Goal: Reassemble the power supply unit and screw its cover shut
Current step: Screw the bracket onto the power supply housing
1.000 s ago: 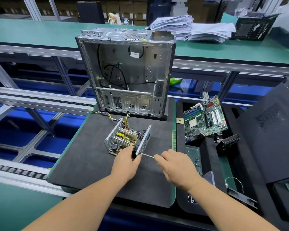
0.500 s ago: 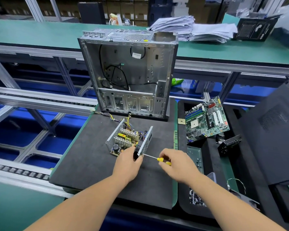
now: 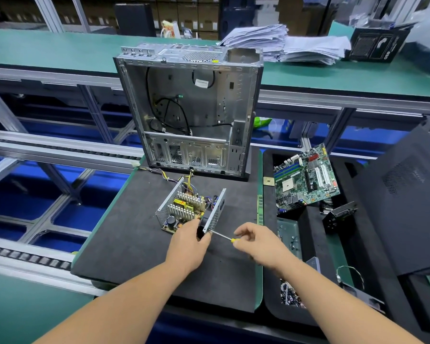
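The open power supply unit (image 3: 184, 209) lies on the black foam mat (image 3: 139, 244), its circuit board and heat sinks exposed between two perforated metal walls. My left hand (image 3: 188, 242) grips a black part at the unit's near right corner. My right hand (image 3: 256, 242) holds a yellow-handled screwdriver (image 3: 225, 237). Its shaft points left, and the tip meets the near end of the unit's right wall, beside my left fingers. No cover for the unit is on it.
An empty computer case (image 3: 191, 108) stands upright behind the unit, coloured wires running between them. Right of the mat, a black tray holds a motherboard (image 3: 305, 180), a small black part (image 3: 340, 214), loose screws (image 3: 291, 296) and a black side panel (image 3: 407, 194).
My right hand slid back along the screwdriver, so the yellow handle now shows at my fingertips. My left hand stays on the unit's near corner. The view shifted slightly.
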